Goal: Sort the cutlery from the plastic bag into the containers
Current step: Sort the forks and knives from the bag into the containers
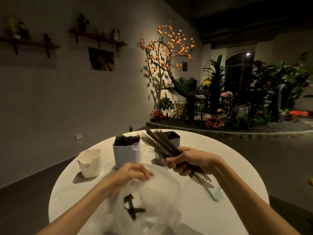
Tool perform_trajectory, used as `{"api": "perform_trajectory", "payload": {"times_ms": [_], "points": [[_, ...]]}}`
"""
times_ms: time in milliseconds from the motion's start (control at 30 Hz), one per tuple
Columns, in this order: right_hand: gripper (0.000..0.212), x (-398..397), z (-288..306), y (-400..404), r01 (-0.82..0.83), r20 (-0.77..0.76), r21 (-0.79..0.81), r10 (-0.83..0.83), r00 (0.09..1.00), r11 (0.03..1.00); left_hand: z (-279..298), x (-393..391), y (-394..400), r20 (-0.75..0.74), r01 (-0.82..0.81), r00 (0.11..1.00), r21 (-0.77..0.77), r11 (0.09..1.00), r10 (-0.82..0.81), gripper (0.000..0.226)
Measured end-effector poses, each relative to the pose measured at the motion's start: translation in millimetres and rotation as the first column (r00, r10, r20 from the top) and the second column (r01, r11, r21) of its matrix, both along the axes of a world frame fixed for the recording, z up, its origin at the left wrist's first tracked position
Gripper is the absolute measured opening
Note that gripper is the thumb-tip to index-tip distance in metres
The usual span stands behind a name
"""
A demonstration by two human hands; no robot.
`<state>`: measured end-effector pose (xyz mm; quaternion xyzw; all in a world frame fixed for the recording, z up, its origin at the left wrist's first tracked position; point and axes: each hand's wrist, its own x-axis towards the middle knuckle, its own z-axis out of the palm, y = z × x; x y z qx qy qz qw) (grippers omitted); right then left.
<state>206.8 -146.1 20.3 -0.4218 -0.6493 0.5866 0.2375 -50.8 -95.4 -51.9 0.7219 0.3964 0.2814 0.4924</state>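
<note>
While the right hand [184, 164] grips a mixed bundle of cutlery [162, 146], the left hand [133, 172] pinches the plastic bag [152, 197] at six o'clock on the table [237, 158]. One container [126, 152] at twelve o'clock looks full of dark pieces, the white container [89, 162] at ten o'clock shows nothing inside, and a few pieces remain in the bag, so sorting seems roughly midway.

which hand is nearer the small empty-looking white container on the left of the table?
Left. The left hand grips the plastic bag just right of the white container. The right hand is farther right, holding a bundle of cutlery.
</note>
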Motion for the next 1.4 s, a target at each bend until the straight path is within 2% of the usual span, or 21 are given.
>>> {"api": "perform_trajectory", "payload": {"times_ms": [67, 133, 233, 300, 333, 400, 467, 567, 633, 733, 800, 867, 933, 1000, 1100, 1200, 1333, 1400], "points": [[0.005, 3, -14, 8, 0.002, -0.046, -0.013, -0.003, 0.999, 1.0, -2, 12, 2, 0.036, 0.017, 0.999, -0.05, 0.999, -0.015, 0.007], [0.005, 4, -29, 17, 0.014, -0.079, -0.032, -0.017, 0.997, 0.999, -4, 16, 10, 0.174, -0.05, 0.982, -0.106, 0.993, 0.068, 0.022], [0.008, 7, -53, 33, 0.027, -0.153, -0.074, -0.038, 0.988, 0.997, -12, 18, 31, 0.442, -0.086, 0.874, -0.27, 0.959, 0.202, 0.06], [0.011, 5, -70, 45, 0.017, -0.212, -0.11, -0.04, 0.976, 0.994, -18, 22, 48, 0.582, -0.031, 0.78, -0.334, 0.942, 0.232, 0.084], [0.012, 3, -78, 52, 0.009, -0.236, -0.129, -0.04, 0.971, 0.992, -20, 26, 57, 0.617, -0.001, 0.754, -0.342, 0.94, 0.226, 0.088], [0.015, -4, -91, 63, -0.004, -0.272, -0.169, -0.043, 0.961, 0.986, -23, 38, 69, 0.619, 0.02, 0.765, -0.296, 0.955, 0.176, 0.072], [0.014, -13, -108, 75, -0.016, -0.322, -0.213, -0.055, 0.945, 0.977, -31, 52, 79, 0.623, -0.019, 0.757, -0.282, 0.959, 0.198, 0.055], [0.012, -24, -132, 85, -0.044, -0.437, -0.288, -0.09, 0.895, 0.957, -46, 69, 82, 0.718, 0.131, 0.621, -0.49, 0.862, 0.314, 0.046], [0.01, -30, -148, 90, -0.039, -0.459, -0.33, -0.125, 0.88, 0.943, -66, 73, 83, 0.697, 0.16, 0.615, -0.568, 0.808, 0.369, 0.044], [0.018, -36, -157, 94, 0.022, -0.353, -0.318, -0.139, 0.925, 0.948, -91, 74, 87, 0.663, 0.115, 0.644, -0.576, 0.809, 0.381, 0.035], [0.024, -39, -158, 93, 0.064, -0.266, -0.281, -0.141, 0.954, 0.958, -99, 73, 88, 0.679, 0.109, 0.631, -0.557, 0.824, 0.375, 0.025], [0.024, -38, -157, 93, 0.12, -0.241, -0.287, -0.193, 0.951, 0.95, -102, 74, 92, 0.685, 0.062, 0.611, -0.541, 0.839, 0.397, 0.02], [0.034, -35, -159, 95, 0.156, -0.243, -0.3, -0.234, 0.941, 0.941, -102, 76, 92, 0.701, 0.02, 0.575, -0.527, 0.849, 0.421, 0.028], [0.048, -28, -160, 97, 0.186, -0.17, -0.25, -0.233, 0.957, 0.95, -102, 74, 94, 0.723, -0.023, 0.523, -0.518, 0.855, 0.451, 0.031], [0.042, -20, -161, 98, 0.213, -0.091, -0.2, -0.234, 0.968, 0.956, -102, 64, 104, 0.74, -0.102, 0.488, -0.478, 0.872, 0.463, 0.024], [0.032, -18, -161, 97, 0.278, -0.025, -0.148, -0.285, 0.958, 0.949, -102, 56, 111, 0.724, -0.133, 0.515, -0.461, 0.877, 0.459, 0.022], [0.027, -21, -160, 94, 0.352, -0.058, -0.055, -0.355, 0.933, 0.934, -103, 51, 110, 0.724, -0.126, 0.504, -0.478, 0.87, 0.471, 0.021], [0.025, -21, -157, 93, 0.4, -0.103, -0.029, -0.401, 0.91, 0.916, -100, 50, 106, 0.706, -0.14, 0.541, -0.459, 0.877, 0.456, 0.025]]}}
